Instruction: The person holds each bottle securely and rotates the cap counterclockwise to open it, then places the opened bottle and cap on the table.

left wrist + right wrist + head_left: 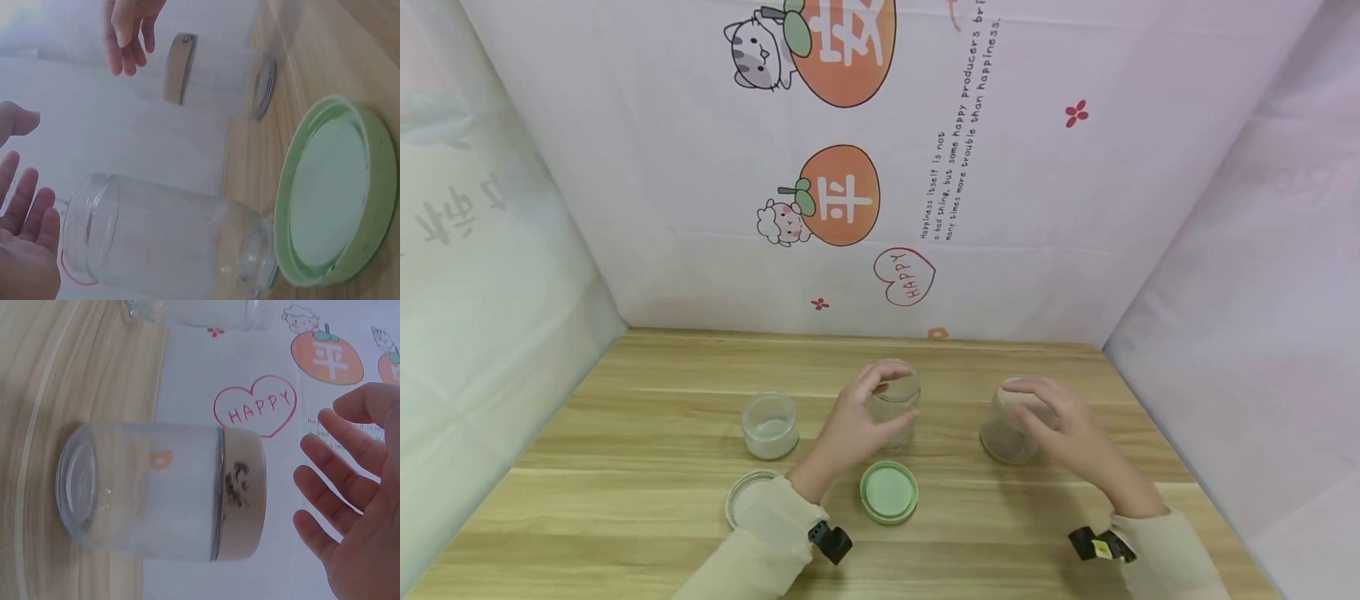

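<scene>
Nearest us, a green lid (889, 492) lies flat on the table (625, 500), just in front of the open jar (895, 404), and a clear lid (747, 496) lies left of it, partly under our left sleeve. Our left hand (853, 425) has relaxed, spread fingers beside the open jar; the wrist view shows a gap between palm and glass, so it grips nothing. Our right hand (1060, 421) hovers loose and unclenched by the capped jar (1011, 425), also clear of it in the wrist view. A small jar (770, 425) stands well left, with bare wood between the three. Beyond them the table runs free to the printed backdrop (925, 167), and pale side walls close in on both sides.
</scene>
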`<move>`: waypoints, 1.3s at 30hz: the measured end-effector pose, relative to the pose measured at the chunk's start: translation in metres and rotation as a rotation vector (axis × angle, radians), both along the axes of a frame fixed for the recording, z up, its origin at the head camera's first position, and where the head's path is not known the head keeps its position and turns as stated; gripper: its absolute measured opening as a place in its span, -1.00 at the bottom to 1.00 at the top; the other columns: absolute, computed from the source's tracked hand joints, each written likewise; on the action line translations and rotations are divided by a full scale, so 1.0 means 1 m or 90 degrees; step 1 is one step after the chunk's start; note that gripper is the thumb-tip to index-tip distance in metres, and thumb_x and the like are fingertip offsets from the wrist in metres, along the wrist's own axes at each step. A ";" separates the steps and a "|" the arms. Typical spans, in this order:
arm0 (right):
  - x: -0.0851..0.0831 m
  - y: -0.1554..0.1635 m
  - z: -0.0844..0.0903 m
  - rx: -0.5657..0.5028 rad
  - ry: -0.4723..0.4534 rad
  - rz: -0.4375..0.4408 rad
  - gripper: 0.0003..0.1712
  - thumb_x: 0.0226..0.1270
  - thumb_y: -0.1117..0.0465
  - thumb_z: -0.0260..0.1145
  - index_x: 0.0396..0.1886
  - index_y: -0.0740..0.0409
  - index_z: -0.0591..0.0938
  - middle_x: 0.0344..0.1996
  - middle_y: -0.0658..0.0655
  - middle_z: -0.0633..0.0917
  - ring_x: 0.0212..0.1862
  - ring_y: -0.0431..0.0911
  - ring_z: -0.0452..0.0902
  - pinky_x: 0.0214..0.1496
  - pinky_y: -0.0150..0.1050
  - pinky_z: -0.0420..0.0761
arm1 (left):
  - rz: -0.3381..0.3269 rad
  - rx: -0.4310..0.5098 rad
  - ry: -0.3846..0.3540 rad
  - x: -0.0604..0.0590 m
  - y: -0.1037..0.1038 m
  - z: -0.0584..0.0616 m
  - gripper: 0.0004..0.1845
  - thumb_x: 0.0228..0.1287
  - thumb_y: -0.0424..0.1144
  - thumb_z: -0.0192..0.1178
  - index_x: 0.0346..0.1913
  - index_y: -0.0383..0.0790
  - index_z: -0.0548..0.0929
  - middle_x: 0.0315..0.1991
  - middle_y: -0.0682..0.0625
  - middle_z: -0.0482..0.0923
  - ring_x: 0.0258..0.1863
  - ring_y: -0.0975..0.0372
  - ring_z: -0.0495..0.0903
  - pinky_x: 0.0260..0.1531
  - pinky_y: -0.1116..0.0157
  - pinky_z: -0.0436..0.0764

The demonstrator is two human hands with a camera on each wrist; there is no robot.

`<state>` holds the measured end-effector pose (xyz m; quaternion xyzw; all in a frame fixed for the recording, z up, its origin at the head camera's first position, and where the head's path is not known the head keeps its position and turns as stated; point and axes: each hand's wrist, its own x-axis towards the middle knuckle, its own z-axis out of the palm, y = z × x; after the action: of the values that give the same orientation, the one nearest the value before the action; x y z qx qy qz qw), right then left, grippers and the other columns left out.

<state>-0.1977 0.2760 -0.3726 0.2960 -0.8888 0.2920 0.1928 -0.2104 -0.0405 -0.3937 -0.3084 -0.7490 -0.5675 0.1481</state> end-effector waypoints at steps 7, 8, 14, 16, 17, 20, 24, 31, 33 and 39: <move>-0.001 0.010 -0.002 -0.029 -0.008 -0.017 -0.66 0.39 0.38 0.32 0.14 0.20 0.64 0.15 0.22 0.60 0.22 0.20 0.37 0.13 0.26 0.37 | -0.041 -0.040 0.041 0.003 0.014 -0.005 -0.43 0.16 -0.35 0.47 0.24 -0.26 0.52 0.17 0.03 0.52 0.20 0.13 0.46 0.23 0.20 0.48; -0.001 0.011 -0.003 -0.034 -0.007 -0.016 -0.66 0.38 0.38 0.32 0.14 0.21 0.64 0.15 0.26 0.59 0.22 0.23 0.36 0.12 0.29 0.36 | -0.048 -0.041 0.038 0.004 0.016 -0.005 -0.43 0.17 -0.34 0.47 0.24 -0.25 0.52 0.18 0.03 0.52 0.21 0.14 0.46 0.24 0.22 0.46; -0.004 0.016 -0.006 -0.048 -0.012 -0.031 -0.64 0.36 0.39 0.33 0.14 0.24 0.64 0.17 0.35 0.53 0.23 0.31 0.30 0.09 0.37 0.32 | -0.084 -0.057 -0.003 0.008 0.030 -0.006 -0.41 0.21 -0.32 0.44 0.28 -0.21 0.48 0.25 0.06 0.48 0.25 0.24 0.41 0.30 0.27 0.40; -0.004 0.018 -0.008 -0.045 -0.020 -0.039 -0.64 0.38 0.37 0.33 0.15 0.25 0.63 0.19 0.35 0.51 0.24 0.31 0.29 0.11 0.39 0.32 | -0.103 -0.066 -0.031 0.008 0.036 -0.007 -0.40 0.22 -0.29 0.44 0.31 -0.20 0.47 0.27 0.07 0.46 0.26 0.26 0.40 0.31 0.29 0.38; -0.004 0.019 -0.008 -0.045 -0.026 -0.042 -0.63 0.38 0.36 0.33 0.16 0.26 0.62 0.20 0.34 0.51 0.25 0.31 0.28 0.12 0.41 0.32 | -0.113 -0.069 -0.047 0.008 0.040 -0.008 -0.39 0.23 -0.28 0.43 0.32 -0.19 0.45 0.28 0.06 0.45 0.27 0.27 0.39 0.32 0.31 0.37; -0.005 0.022 -0.012 -0.038 -0.041 -0.052 -0.57 0.40 0.32 0.32 0.23 0.30 0.56 0.24 0.36 0.47 0.29 0.34 0.26 0.12 0.48 0.31 | -0.137 -0.077 -0.092 0.004 0.052 -0.015 -0.34 0.24 -0.24 0.44 0.36 -0.20 0.41 0.30 -0.02 0.44 0.29 0.27 0.39 0.32 0.32 0.37; -0.007 0.027 -0.016 -0.029 -0.063 -0.067 -0.46 0.45 0.24 0.30 0.34 0.34 0.45 0.31 0.41 0.40 0.33 0.41 0.20 0.14 0.54 0.26 | -0.145 -0.084 -0.147 -0.004 0.072 -0.030 -0.26 0.21 -0.17 0.47 0.39 -0.21 0.36 0.31 -0.04 0.42 0.29 0.26 0.40 0.30 0.29 0.40; -0.011 0.032 -0.021 -0.012 -0.107 -0.092 -0.36 0.51 0.13 0.25 0.42 0.36 0.33 0.36 0.47 0.31 0.35 0.44 0.18 0.15 0.53 0.28 | -0.109 -0.088 -0.228 -0.009 0.109 -0.053 -0.12 0.17 0.04 0.48 0.46 -0.11 0.27 0.36 0.06 0.31 0.34 0.22 0.34 0.30 0.27 0.39; -0.013 0.032 -0.022 -0.007 -0.125 -0.100 -0.33 0.53 0.09 0.23 0.44 0.36 0.30 0.38 0.46 0.28 0.34 0.43 0.19 0.14 0.51 0.33 | -0.089 -0.085 -0.224 -0.010 0.119 -0.058 -0.11 0.15 0.05 0.48 0.46 -0.12 0.27 0.36 0.07 0.30 0.33 0.24 0.34 0.29 0.29 0.39; -0.017 0.030 -0.025 -0.004 -0.157 -0.120 -0.29 0.57 0.01 0.16 0.47 0.37 0.25 0.39 0.49 0.25 0.29 0.41 0.25 0.07 0.46 0.44 | -0.036 -0.065 -0.232 -0.016 0.135 -0.064 -0.13 0.10 0.00 0.53 0.42 -0.13 0.32 0.33 0.07 0.30 0.30 0.25 0.35 0.27 0.29 0.41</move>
<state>-0.2150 0.3062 -0.3972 0.1722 -0.9286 0.3098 0.1098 -0.2260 0.0948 -0.4574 -0.2286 -0.7821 -0.5793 -0.0215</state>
